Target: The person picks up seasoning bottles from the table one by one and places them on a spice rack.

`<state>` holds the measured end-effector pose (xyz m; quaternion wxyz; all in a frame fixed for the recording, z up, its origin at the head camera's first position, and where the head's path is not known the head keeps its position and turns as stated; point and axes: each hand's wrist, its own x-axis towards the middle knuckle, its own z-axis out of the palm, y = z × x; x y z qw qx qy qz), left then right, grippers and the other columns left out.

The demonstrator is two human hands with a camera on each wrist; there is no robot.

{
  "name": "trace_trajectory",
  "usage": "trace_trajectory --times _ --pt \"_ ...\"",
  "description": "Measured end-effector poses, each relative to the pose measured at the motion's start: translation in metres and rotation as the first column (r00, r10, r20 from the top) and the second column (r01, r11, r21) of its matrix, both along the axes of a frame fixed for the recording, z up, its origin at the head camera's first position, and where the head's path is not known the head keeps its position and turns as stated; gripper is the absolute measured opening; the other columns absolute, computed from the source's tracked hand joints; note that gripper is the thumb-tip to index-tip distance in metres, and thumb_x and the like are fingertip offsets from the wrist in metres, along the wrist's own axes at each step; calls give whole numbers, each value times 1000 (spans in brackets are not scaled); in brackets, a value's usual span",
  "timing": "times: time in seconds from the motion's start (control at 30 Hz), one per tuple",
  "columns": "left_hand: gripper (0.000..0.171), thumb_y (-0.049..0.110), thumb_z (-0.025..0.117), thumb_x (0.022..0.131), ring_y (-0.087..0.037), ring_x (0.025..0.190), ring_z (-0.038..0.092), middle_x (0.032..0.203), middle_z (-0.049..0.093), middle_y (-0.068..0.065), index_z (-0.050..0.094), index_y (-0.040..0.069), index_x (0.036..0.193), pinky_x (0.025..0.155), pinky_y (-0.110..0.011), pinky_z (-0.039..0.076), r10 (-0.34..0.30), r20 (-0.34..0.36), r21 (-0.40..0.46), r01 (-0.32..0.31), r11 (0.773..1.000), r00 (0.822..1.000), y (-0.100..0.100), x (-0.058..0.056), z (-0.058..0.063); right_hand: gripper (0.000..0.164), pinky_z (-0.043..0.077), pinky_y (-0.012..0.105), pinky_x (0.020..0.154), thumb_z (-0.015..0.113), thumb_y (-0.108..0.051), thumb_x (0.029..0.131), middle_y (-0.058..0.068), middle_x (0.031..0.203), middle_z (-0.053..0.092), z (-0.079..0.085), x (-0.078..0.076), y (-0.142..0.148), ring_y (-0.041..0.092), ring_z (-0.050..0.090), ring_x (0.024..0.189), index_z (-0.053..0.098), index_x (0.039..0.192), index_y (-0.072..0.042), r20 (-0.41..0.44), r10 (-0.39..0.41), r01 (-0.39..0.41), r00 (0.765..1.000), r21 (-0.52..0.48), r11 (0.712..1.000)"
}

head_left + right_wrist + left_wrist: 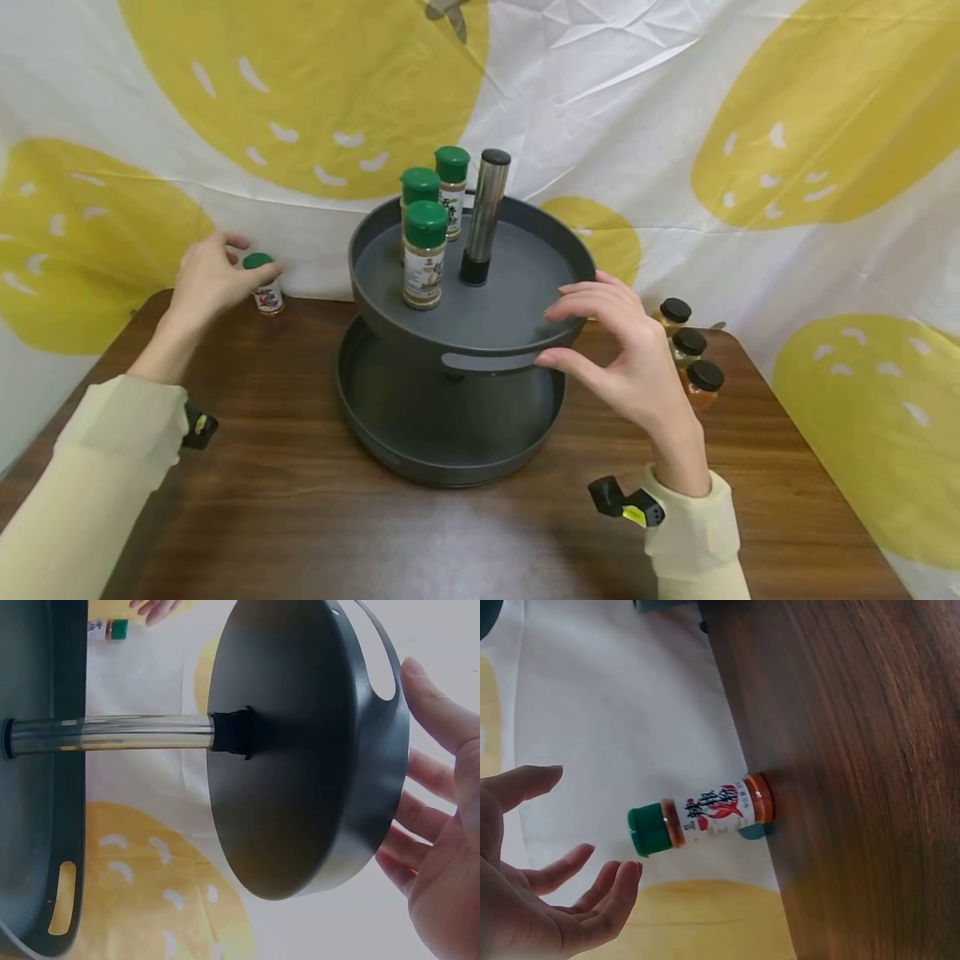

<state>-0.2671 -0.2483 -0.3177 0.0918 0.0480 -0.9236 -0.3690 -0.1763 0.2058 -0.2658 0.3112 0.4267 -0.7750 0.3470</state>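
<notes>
A two-tier dark grey turntable rack, with upper tray (517, 292) and lower tray (450, 417), stands mid-table. On the upper tray's left side are three green-capped spice jars, the nearest jar (424, 258) in front. My left hand (213, 271), thumb and fingers spread apart, hovers by the green cap of a red chili powder jar (716, 811) standing at the table's back left; a gap shows between fingertips and cap in the left wrist view. My right hand (630, 350) touches the upper tray's right outer wall (375, 795), fingers loosely bent, thumb near the handle slot (375, 656).
Several black-capped jars, one orange jar (701, 383) nearest, stand at the back right of the wooden table (300, 517). A cloth (600, 75) with yellow fruit prints hangs right behind the table. A metal post (486, 208) rises from the upper tray.
</notes>
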Motion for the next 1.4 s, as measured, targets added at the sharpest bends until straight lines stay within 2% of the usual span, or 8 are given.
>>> trace_trajectory --times 0.27,0.5,0.63,0.87,1.0,1.1,1.4 --pt "75 43 69 92 -48 109 46 118 50 -33 43 -12 136 91 -60 40 9 2 -22 -9 1000 1000 -9 -13 -9 48 29 52 115 75 -48 88 7 102 72 2 1 2 30 62 110 73 104 -2 -3 -5 5 1000 7 1000" --pt "77 42 70 92 -51 113 42 125 45 -37 40 -14 135 94 -63 38 10 33 -32 -9 999 999 -14 -20 -14 48 29 51 115 74 -49 88 7 103 72 2 1 7 29 62 110 74 104 -3 -11 -24 24 1000 8 1000" --pt "76 39 70 92 -51 112 42 123 46 -37 40 -16 135 94 -63 38 5 59 -33 -4 999 998 -16 -22 -18 47 29 52 115 75 -48 89 7 101 72 2 0 10 29 63 110 74 103 -3 -16 -28 28 999 9 1000" --pt "59 31 71 90 -50 103 49 109 56 -34 48 -13 122 88 -60 41 -1 28 -58 3 998 1000 -19 -28 -30 45 29 52 115 74 -47 89 7 100 73 0 -2 14 29 63 110 74 101 -4 -10 -33 33 999 7 999" --pt "47 30 70 91 -50 100 53 107 62 -32 53 -9 112 83 -59 43 -4 24 -64 5 998 1000 -22 -29 -35 42 28 51 115 74 -46 90 6 100 73 -1 -2 15 30 63 111 75 98 -5 4 -28 28 1000 2 1000" --pt "44 31 70 91 -50 100 53 108 62 -32 54 -7 109 80 -58 44 3 26 -66 -1 998 1000 -23 -29 -38 40 28 51 115 74 -45 91 6 99 73 -1 -2 14 30 62 111 75 96 -5 11 -25 25 1000 -1 1000" --pt "55 43 72 89 -51 106 54 115 64 -28 58 0 121 74 -58 44 70 48 -60 -67 996 996 -22 -20 -36 39 30 50 114 74 -45 90 6 98 73 -1 -2 13 31 63 111 75 94 -6 9 -29 29 1000 -3 1000"
